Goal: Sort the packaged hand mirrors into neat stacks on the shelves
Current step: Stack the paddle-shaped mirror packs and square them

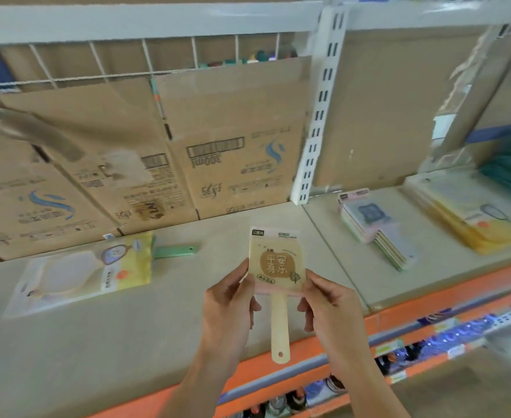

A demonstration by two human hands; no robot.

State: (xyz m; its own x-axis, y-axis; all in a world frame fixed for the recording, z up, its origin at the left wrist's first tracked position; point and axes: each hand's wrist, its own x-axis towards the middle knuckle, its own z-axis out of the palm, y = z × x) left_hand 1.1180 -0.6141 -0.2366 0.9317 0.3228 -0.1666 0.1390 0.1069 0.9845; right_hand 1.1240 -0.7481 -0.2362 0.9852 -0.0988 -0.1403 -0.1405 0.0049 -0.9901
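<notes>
While both hands hold it up over the beige shelf board (157, 327), a packaged hand mirror (275, 263) with a cream card face and a cream handle hanging down sits below the foot of the white slotted upright (320, 116) and a little to its left. The left hand (230, 300) pinches the packet's left edge between thumb and curled fingers. The right hand (328, 303) pinches its lower right corner the same way, so the mirror lies between the two hands with its handle in the gap. Fingers cover both lower corners of the packet, and its small print is too blurred to read. Well left of the upright, a green-handled packaged mirror (97, 273) lies flat on the board. Just right of the upright's foot rests a pastel stack of mirrors (372, 227). Farther right a yellow stack (474, 218) is smeared by blur and cut off by the frame edge. Printed cardboard (233, 131) backs the shelf to the left of the upright.
</notes>
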